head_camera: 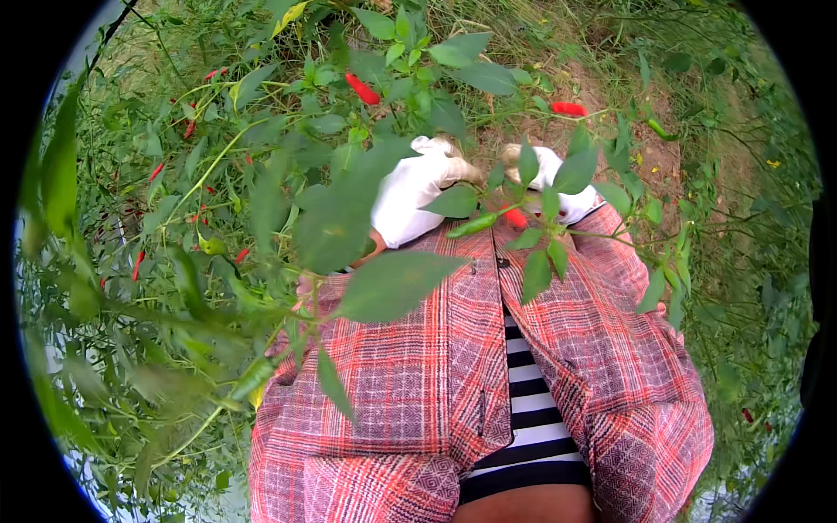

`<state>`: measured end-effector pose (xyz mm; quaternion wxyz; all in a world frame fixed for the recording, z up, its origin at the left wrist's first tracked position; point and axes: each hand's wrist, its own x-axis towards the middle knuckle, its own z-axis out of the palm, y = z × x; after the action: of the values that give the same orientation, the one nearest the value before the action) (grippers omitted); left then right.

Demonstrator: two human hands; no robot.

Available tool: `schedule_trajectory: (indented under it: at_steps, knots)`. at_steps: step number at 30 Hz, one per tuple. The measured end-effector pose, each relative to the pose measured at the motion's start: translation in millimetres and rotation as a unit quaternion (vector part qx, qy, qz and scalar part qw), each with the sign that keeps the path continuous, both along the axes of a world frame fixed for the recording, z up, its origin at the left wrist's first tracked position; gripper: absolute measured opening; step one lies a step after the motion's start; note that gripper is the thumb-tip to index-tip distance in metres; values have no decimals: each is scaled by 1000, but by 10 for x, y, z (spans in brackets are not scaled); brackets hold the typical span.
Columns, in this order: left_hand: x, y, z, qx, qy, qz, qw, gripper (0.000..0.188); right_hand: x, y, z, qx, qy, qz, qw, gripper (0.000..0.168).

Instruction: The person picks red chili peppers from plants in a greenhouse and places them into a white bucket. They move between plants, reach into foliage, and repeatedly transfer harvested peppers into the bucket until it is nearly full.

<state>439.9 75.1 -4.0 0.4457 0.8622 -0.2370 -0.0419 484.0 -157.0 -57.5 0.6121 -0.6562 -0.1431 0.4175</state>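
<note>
My left hand [410, 196] wears a white glove with soiled fingertips, its fingers bent toward the right hand. Across a small gap is my right hand [552, 171], gloved the same way and partly covered by leaves. Whether either hand grips anything is hidden. Just below and between them, a red chilli pepper [514, 216] and a green chilli pepper [473, 226] hang on a leafy stem. Another red chilli [363, 89] shows above the left hand, and one more red chilli [569, 109] above the right.
Chilli plants [216, 163] with several red fruits crowd the left side. Large blurred leaves [399, 284] hang close to the camera, over my plaid jacket [386, 366]. Bare soil [657, 163] and grass lie beyond the hands. A green chilli [660, 129] hangs at the right.
</note>
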Motion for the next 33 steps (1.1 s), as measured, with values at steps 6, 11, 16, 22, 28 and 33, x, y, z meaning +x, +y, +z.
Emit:
schedule_trajectory:
  at_steps: [6, 11, 16, 22, 28, 33]
  knots:
    - [77, -151, 4, 51, -80, 69, 993, 16, -224, -168, -99, 112, 208, -74, 969, 36]
    - [70, -184, 19, 39, -104, 85, 990, 17, -241, 150, -484, 515, 342, 155, 770, 34]
    - [82, -156, 6, 104, -103, 58, 987, 14, -389, 166, 93, 268, 257, -41, 927, 34]
    - [73, -152, -27, 138, -117, 44, 983, 13, -400, 239, 206, 91, 262, -114, 954, 18]
    - [145, -121, 29, 152, -75, 15, 985, 13, -366, 297, 284, 27, 114, -112, 987, 20]
    - [200, -67, 136, 153, -83, -4, 985, 14, -324, 201, -178, 121, 115, -111, 980, 28]
